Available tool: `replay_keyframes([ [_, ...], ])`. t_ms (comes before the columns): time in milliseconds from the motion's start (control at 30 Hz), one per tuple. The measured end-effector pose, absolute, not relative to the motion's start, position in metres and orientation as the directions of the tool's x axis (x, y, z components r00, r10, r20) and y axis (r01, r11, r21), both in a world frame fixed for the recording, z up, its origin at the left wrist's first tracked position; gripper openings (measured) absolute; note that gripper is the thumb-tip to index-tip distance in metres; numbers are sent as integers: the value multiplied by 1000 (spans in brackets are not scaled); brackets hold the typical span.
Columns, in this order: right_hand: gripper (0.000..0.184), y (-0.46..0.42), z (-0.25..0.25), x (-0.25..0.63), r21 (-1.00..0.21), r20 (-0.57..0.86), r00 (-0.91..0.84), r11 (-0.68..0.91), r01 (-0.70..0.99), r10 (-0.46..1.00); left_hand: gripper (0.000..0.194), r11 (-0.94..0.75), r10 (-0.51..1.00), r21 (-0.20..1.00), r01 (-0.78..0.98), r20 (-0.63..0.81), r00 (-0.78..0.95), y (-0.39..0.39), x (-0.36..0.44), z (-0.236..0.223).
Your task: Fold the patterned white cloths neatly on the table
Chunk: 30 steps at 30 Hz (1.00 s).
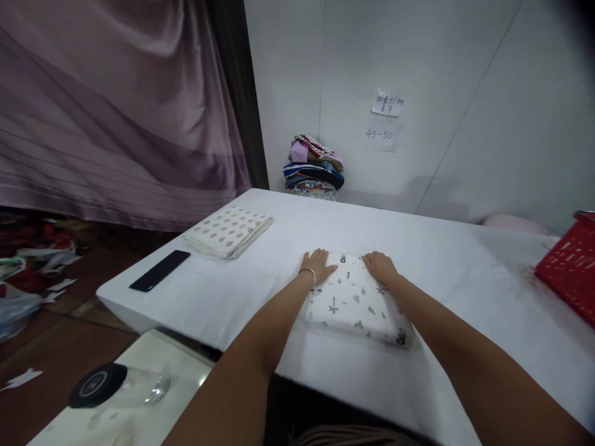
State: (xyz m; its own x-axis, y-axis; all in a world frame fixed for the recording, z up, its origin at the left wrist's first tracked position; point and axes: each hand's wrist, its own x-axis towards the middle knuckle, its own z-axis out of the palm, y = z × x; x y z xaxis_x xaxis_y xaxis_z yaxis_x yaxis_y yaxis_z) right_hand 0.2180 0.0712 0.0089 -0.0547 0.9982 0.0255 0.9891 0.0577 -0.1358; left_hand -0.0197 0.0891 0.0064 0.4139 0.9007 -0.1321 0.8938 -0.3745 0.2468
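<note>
A folded white cloth (pixel 356 303) with small grey and dark printed motifs lies on the white-covered table, close in front of me. My left hand (pixel 318 266) rests on its far left corner, fingers laid flat and the thumb spread out; a thin bracelet circles that wrist. At the far right corner, my right hand (pixel 380 267) has its fingers bent together over the cloth's edge, the fingertips partly hidden. Further left on the table is another folded white cloth (pixel 227 232) with a grey repeated print, untouched.
A black phone-like slab (pixel 160 271) lies near the left edge of the table (pixel 288 223). At right stands a red plastic basket (pixel 569 266). A stack of folded fabrics (pixel 313 167) sits by the wall. Lower left, a clear jar with a black lid (pixel 98 385) lies on a pale surface.
</note>
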Motion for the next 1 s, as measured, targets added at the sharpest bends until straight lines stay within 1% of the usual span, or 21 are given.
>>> replay_keyframes([
  [100, 46, 62, 3, 214, -123, 90, -126, 137, 983, 988, 71, -373, 902, 256, 892, -125, 413, 89, -19, 4],
  [167, 52, 57, -3, 211, -132, 68, -208, 215, 968, 976, 71, -377, 902, 259, 889, -115, 416, 89, -19, 4],
  [233, 57, 54, -7, 209, -147, 12, -240, 239, 960, 971, 71, -375, 904, 260, 890, -111, 414, 88, -19, 4],
  [333, 57, 54, -6, 208, -157, -29, -235, 227, 961, 972, 70, -367, 909, 255, 895, -107, 403, 87, -19, 5],
  [433, 60, 53, -2, 213, -150, -23, -226, 220, 964, 974, 69, -370, 911, 244, 897, -95, 401, 88, -19, 3],
  [533, 65, 48, -2, 225, -133, -17, -139, 136, 982, 990, 70, -381, 907, 242, 892, -87, 411, 91, -20, 0],
  [600, 66, 44, -5, 232, -143, -40, -101, 94, 985, 994, 70, -384, 906, 242, 891, -89, 414, 91, -20, 0],
  [767, 65, 44, -5, 236, -175, -51, -113, 102, 979, 992, 68, -381, 908, 231, 895, -92, 410, 90, -20, 1],
  [867, 63, 44, 2, 233, -244, -65, -102, 83, 966, 993, 67, -393, 904, 217, 893, -88, 419, 91, -19, 3],
  [933, 61, 37, 8, 236, -357, -31, -44, 30, 934, 999, 66, -384, 905, 234, 893, -95, 414, 92, -21, 7],
  [1000, 60, 21, 13, 246, -465, 22, 54, -38, 885, 998, 65, -365, 915, 272, 890, -69, 396, 88, -25, 13],
])
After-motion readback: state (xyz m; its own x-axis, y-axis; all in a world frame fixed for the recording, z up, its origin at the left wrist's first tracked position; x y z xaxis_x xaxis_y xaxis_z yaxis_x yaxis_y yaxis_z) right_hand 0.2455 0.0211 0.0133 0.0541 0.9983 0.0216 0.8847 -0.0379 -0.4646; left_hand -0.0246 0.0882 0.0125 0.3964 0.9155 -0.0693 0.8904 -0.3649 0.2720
